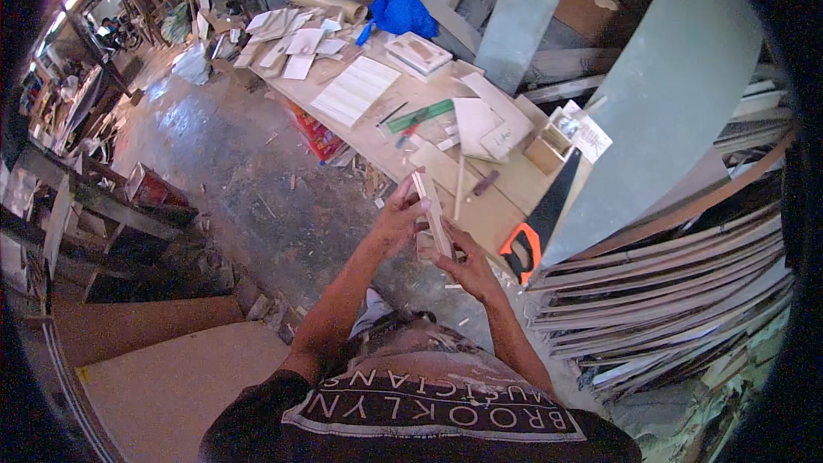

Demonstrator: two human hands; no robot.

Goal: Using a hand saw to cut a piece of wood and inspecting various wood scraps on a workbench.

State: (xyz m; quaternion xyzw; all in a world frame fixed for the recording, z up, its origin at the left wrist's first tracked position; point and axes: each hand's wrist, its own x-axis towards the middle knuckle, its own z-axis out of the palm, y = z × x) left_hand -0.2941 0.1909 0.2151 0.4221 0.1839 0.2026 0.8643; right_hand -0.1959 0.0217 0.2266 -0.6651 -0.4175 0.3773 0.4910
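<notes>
A small pale wooden piece, long and narrow on its upper side, is held up in front of my body, off the near edge of the workbench. My left hand grips its far left part, fingers wrapped round the side. Round its near right end my right hand is closed, with the thumb side toward me. The underside is partly hidden by my fingers, so I cannot tell whether it is a box or stacked strips.
On the workbench lie a handsaw with an orange-and-black handle, a green ruler, a striped pale panel and a small wooden box. A blue bag sits at the back. Long boards are stacked at right.
</notes>
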